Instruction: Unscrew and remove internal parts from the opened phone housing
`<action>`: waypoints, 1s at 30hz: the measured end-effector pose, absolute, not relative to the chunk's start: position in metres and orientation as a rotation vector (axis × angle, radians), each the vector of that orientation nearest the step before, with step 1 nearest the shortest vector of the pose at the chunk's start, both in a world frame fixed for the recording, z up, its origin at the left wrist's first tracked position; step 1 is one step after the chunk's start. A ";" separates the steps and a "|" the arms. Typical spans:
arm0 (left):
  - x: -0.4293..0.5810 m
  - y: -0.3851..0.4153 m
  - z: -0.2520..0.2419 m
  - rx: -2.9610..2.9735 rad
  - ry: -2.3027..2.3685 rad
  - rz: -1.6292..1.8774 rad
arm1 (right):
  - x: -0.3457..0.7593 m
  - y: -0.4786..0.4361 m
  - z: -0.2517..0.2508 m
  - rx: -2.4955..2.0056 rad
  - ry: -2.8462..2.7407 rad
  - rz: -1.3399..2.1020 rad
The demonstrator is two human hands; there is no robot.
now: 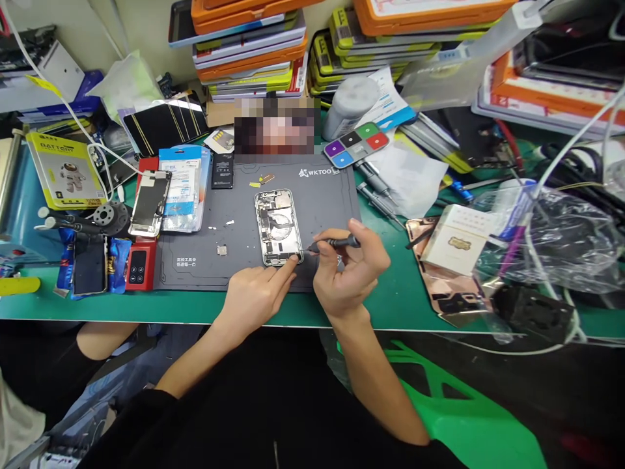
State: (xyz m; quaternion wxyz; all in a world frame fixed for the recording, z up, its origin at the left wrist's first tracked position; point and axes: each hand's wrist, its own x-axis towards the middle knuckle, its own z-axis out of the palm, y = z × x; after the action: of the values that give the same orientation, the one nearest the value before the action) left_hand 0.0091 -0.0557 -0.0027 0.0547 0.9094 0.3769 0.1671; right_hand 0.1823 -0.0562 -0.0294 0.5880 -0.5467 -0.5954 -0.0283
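An opened smartphone (278, 228) lies back-down on the dark grey work mat (195, 277), its inner parts and a round coil showing. My left hand (258, 296) rests at its lower edge. One stretched-out fingertip touches the bottom right corner, and no object shows in that hand. My right hand (349, 273) is closed around a slim dark screwdriver (342, 243), held almost level. The screwdriver's thin tip points left at the phone's lower right corner; whether it touches a screw is too small to tell. Small metal pieces (222, 250) lie left of the phone.
A phone screen (150, 205), a blue packet (183, 189) and a red device (141, 266) stand left. Behind are a black battery (222, 170) and stacked boxes (249, 58). Screwdrivers (378, 195), a copper-coloured phone back (424, 273), a white box (456, 240) and cables crowd the right.
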 end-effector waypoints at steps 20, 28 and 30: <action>0.008 -0.057 -0.007 2.750 1.134 0.630 | 0.180 -0.059 -0.029 -1.340 -1.481 -0.025; 0.009 -0.057 -0.005 2.742 1.137 0.633 | 0.182 -0.062 -0.021 -1.279 -1.642 -0.175; 0.009 -0.058 -0.004 2.740 1.138 0.635 | 0.182 -0.063 -0.019 -1.257 -1.658 -0.204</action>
State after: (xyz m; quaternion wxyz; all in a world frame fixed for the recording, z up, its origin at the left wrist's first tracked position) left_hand 0.0087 -0.0575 -0.0044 0.0540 0.9018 0.3745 0.2089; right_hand 0.1822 -0.0628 -0.0192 0.5017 -0.5200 -0.6861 -0.0843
